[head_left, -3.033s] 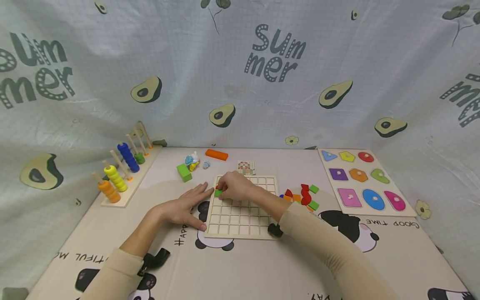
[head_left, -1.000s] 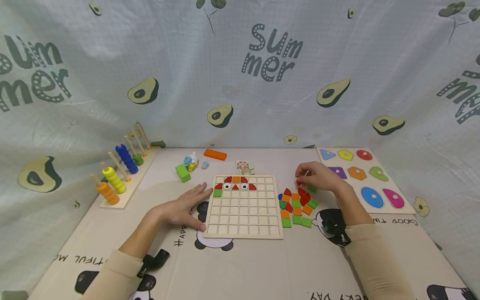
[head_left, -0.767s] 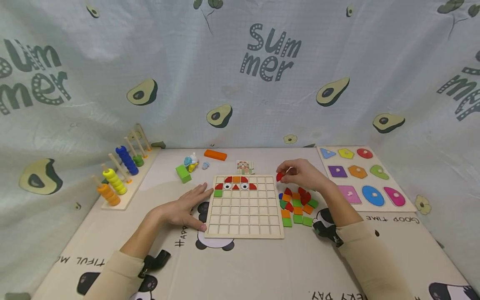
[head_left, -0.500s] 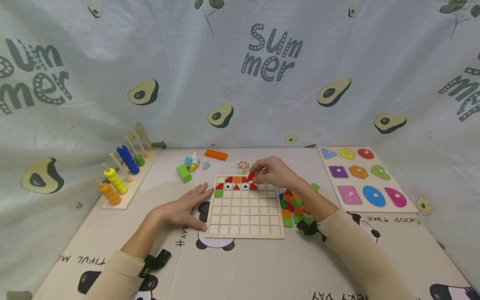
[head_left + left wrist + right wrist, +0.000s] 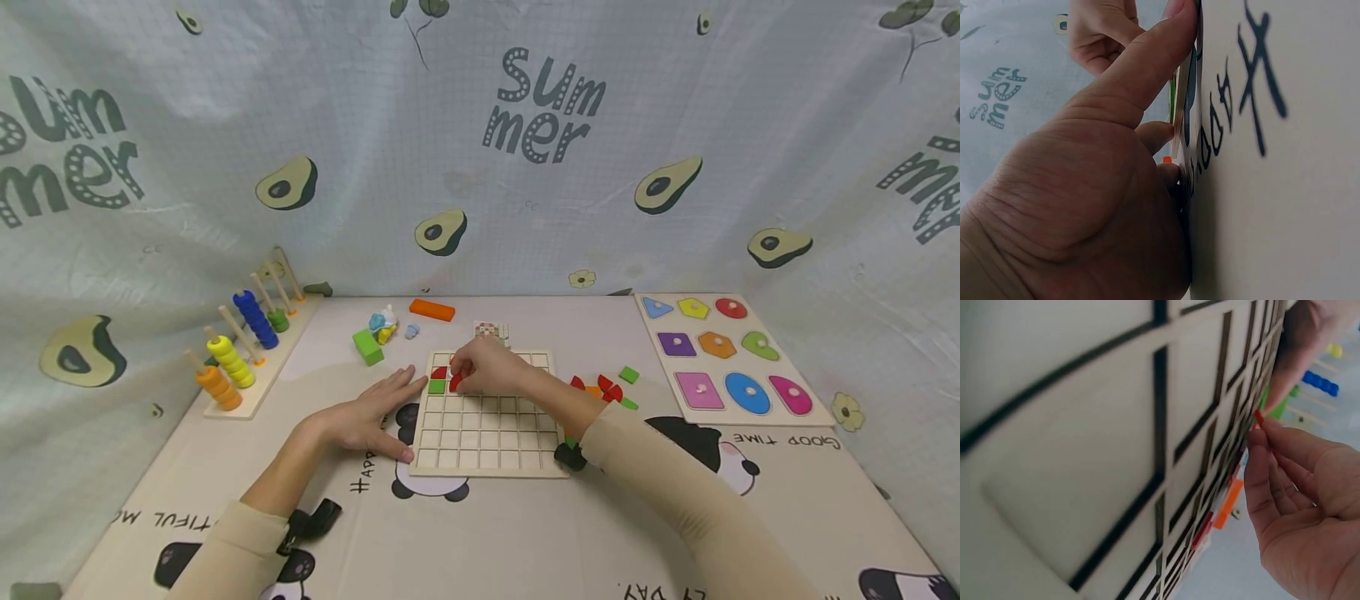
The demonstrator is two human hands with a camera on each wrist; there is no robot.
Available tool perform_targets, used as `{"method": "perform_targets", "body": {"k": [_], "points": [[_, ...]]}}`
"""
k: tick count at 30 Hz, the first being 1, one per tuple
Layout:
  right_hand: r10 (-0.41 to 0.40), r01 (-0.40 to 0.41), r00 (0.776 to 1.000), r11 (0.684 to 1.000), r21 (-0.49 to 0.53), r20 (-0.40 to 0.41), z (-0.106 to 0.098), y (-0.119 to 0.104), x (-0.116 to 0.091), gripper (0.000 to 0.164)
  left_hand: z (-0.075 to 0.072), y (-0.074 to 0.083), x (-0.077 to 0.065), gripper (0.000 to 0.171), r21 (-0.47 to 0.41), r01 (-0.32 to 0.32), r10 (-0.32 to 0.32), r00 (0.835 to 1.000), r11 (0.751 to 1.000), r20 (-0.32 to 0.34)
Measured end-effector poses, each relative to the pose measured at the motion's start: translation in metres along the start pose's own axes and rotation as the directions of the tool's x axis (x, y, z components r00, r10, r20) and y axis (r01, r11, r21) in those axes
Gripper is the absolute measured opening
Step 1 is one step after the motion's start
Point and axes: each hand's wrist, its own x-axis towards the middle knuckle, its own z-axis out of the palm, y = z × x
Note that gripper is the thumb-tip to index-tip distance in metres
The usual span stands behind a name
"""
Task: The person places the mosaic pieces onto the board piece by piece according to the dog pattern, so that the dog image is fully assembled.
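A wooden grid board lies on the table. My right hand is over its upper left part and pinches a red rounded tile between thumb and fingers, close beside a green square tile lying in a cell. In the right wrist view the pinched red tile shows at the fingertips, above the grid. My left hand rests flat on the table with spread fingers, its thumb and fingertips at the board's left edge. Most tiles in the board's top rows are hidden behind my right hand.
Loose red, orange and green tiles lie right of the board, partly behind my right forearm. A picture card sits behind the board. Left stands a peg stacker; right lies a shape puzzle. A green block and orange block are behind.
My right hand has picked a red tile from the loose pile and carried it left across the board to the cell area beside the green tile. My left hand has stayed in place.
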Motion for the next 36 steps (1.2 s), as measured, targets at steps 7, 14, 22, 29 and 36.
{"method": "perform_targets", "body": {"k": [7,14,22,29,36], "points": [[0.006,-0.003,1.000,0.995,-0.097,0.026,0.006,0.000,0.001,0.012,0.000,-0.001,0.000,0.114,0.002,-0.004,0.004,1.000,1.000,0.001],[0.037,-0.029,0.997,0.992,-0.123,0.062,0.008,-0.004,0.000,0.013,0.000,-0.001,0.000,0.114,0.003,0.009,-0.009,1.000,1.000,-0.003],[-0.003,0.004,1.000,0.995,-0.095,0.012,-0.014,-0.005,-0.018,0.026,0.000,0.000,0.000,0.115,-0.001,0.006,-0.006,1.000,1.000,0.001],[-0.035,0.031,0.993,0.999,-0.033,-0.110,-0.059,0.020,-0.072,0.031,0.000,-0.002,0.001,0.116,0.010,0.005,-0.005,1.000,1.000,-0.012],[0.142,-0.140,0.984,0.990,0.028,-0.104,-0.093,0.062,-0.124,0.036,0.001,0.000,0.001,0.115,0.000,0.018,-0.018,1.000,1.000,-0.002]]}}
